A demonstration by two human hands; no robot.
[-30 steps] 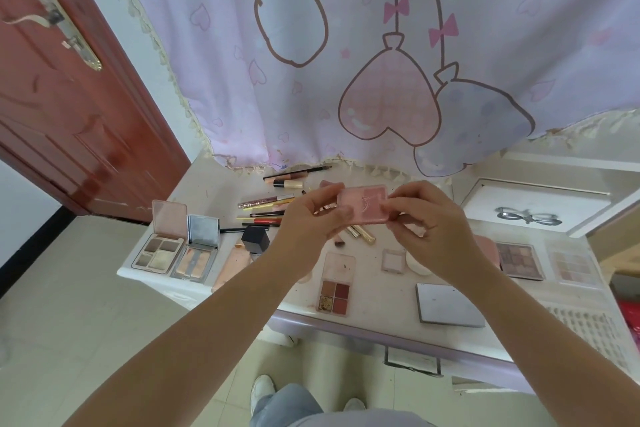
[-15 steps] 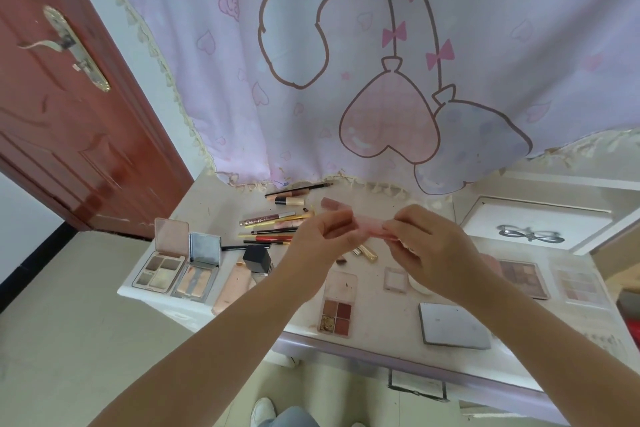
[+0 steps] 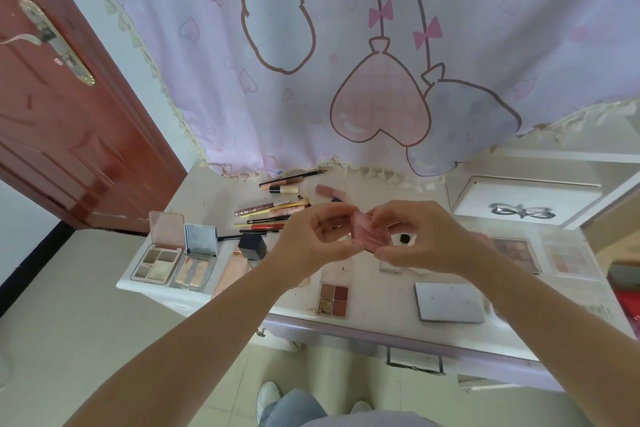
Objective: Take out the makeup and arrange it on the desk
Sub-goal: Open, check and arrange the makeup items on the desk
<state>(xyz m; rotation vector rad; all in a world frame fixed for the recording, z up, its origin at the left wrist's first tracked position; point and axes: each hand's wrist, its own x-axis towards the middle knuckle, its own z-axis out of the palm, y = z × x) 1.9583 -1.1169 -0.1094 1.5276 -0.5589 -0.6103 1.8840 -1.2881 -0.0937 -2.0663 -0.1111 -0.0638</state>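
Between left hand (image 3: 311,241) and right hand (image 3: 420,241), pinched, sits pink compact (image 3: 367,234).

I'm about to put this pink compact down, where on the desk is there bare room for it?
Bare desk shows between the four-pan palette and the grey closed case, in front of both hands. Another patch lies at the back left corner, left of the pencils and tubes. That cluster and the open palettes at left are crowded.

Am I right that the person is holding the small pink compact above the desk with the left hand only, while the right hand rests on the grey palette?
Not quite: the head view shows both hands, left and right, gripping the small pink compact above the desk. The grey palette lies untouched near the front edge.
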